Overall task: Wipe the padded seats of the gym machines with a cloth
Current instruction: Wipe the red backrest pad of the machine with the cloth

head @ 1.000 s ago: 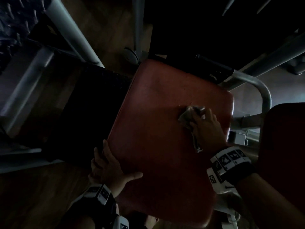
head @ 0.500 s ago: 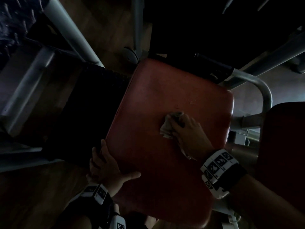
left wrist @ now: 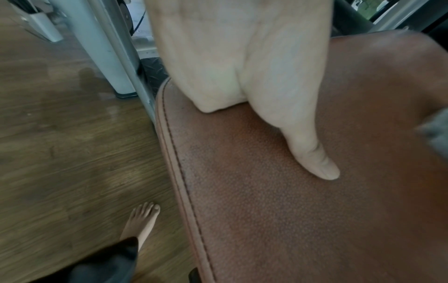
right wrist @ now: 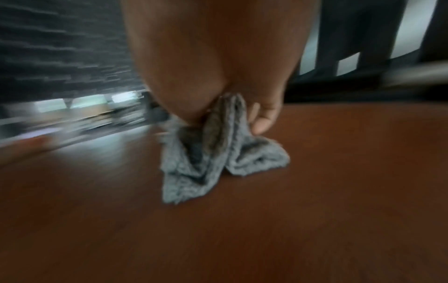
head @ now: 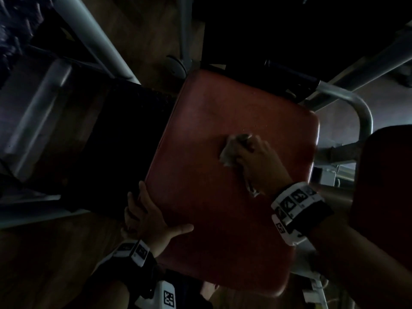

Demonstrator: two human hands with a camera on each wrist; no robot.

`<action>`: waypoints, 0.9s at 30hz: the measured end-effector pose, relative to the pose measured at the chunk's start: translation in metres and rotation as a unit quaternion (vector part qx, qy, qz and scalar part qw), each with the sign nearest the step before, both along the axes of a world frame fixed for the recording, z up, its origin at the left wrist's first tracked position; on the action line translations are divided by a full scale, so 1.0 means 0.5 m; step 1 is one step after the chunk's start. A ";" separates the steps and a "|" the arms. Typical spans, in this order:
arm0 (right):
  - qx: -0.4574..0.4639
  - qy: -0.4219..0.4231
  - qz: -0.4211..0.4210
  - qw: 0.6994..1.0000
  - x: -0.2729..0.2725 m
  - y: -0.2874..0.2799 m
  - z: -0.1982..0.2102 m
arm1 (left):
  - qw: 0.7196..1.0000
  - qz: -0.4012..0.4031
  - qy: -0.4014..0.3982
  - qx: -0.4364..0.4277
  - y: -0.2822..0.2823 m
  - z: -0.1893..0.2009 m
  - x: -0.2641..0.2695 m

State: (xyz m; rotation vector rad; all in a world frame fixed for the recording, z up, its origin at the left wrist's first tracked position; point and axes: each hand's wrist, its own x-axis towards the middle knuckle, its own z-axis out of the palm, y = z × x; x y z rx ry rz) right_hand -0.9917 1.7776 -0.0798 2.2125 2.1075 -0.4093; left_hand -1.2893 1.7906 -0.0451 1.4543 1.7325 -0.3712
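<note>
A red padded seat [head: 211,208] fills the middle of the head view. My right hand [head: 256,159] grips a bunched grey cloth [head: 229,152] and presses it onto the seat's far right part. In the right wrist view the cloth [right wrist: 218,162] hangs from the curled fingers [right wrist: 261,120] onto the pad [right wrist: 218,229], blurred by motion. My left hand [head: 149,217] holds the seat's near left edge. Its thumb [left wrist: 312,157] lies on top of the pad [left wrist: 290,220]; its fingers go down the side.
Grey metal frame tubes [head: 95,39] run at the far left, and a curved tube [head: 363,117] stands right of the seat. A second red pad [head: 388,186] is at the right edge. A black footplate [head: 122,141] lies left. My bare foot [left wrist: 143,222] stands on the wooden floor [left wrist: 72,153].
My right hand slid the cloth leftwards across the seat, then a little farther away from me. The left hand kept its hold on the seat edge.
</note>
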 end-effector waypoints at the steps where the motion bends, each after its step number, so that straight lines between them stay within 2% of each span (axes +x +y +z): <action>1: 0.010 0.000 -0.080 0.997 0.015 0.003 0.002 | 1.000 0.003 -0.004 -0.001 0.000 -0.002 0.000; 2: 0.015 0.004 -0.148 0.989 0.014 0.004 0.003 | 1.000 0.007 -0.009 -0.002 -0.001 -0.002 0.000; 3: 0.030 0.007 -0.174 0.984 -0.002 0.003 0.005 | 1.000 0.010 -0.013 0.001 -0.002 -0.002 0.001; 4: 0.038 0.005 -0.148 0.988 -0.028 -0.001 0.007 | 1.000 0.010 -0.012 0.003 -0.002 -0.003 -0.001; 7: 0.010 0.005 0.039 0.999 -0.089 -0.028 0.001 | 1.000 0.005 -0.006 0.006 -0.005 -0.003 -0.002; 8: 0.004 0.003 0.053 0.999 -0.080 -0.029 0.004 | 1.000 0.006 -0.006 0.009 -0.005 -0.003 -0.003; 10: 0.002 0.005 -0.015 1.000 -0.038 -0.022 0.010 | 1.000 0.003 0.000 0.011 -0.005 -0.004 -0.004; 12: 0.011 0.011 -0.175 0.984 -0.007 -0.022 0.017 | 1.000 -0.006 0.009 0.008 -0.003 -0.005 -0.004; 13: 0.020 0.017 -0.223 0.974 -0.014 -0.024 0.022 | 1.000 -0.009 0.013 0.006 -0.004 -0.005 -0.003; 14: 0.030 0.021 -0.226 0.973 -0.032 -0.024 0.024 | 1.000 -0.011 0.015 0.004 -0.003 -0.006 -0.004; 17: -0.004 0.030 -0.080 0.996 -0.088 -0.037 0.027 | 1.000 -0.001 0.001 0.003 -0.006 -0.007 -0.005; 18: -0.012 0.028 -0.061 0.998 -0.083 -0.041 0.025 | 1.000 0.003 -0.005 0.003 -0.006 -0.008 -0.006; 20: 0.015 0.031 -0.126 0.991 -0.049 -0.033 0.028 | 1.000 0.003 -0.008 0.003 -0.005 -0.009 -0.005; 22: 0.032 0.037 -0.267 0.962 -0.016 -0.024 0.027 | 1.000 -0.001 -0.006 0.001 -0.003 -0.009 -0.005; 23: 0.026 0.034 -0.303 0.952 -0.016 -0.020 0.027 | 1.000 -0.004 -0.004 0.002 -0.003 -0.010 -0.006; 25: 0.030 0.031 -0.260 0.965 -0.044 -0.010 0.030 | 1.000 -0.009 -0.001 0.007 -0.002 -0.008 -0.006; 27: 0.020 0.011 -0.136 0.990 -0.086 -0.017 0.034 | 1.000 -0.010 -0.001 0.001 -0.002 -0.004 -0.004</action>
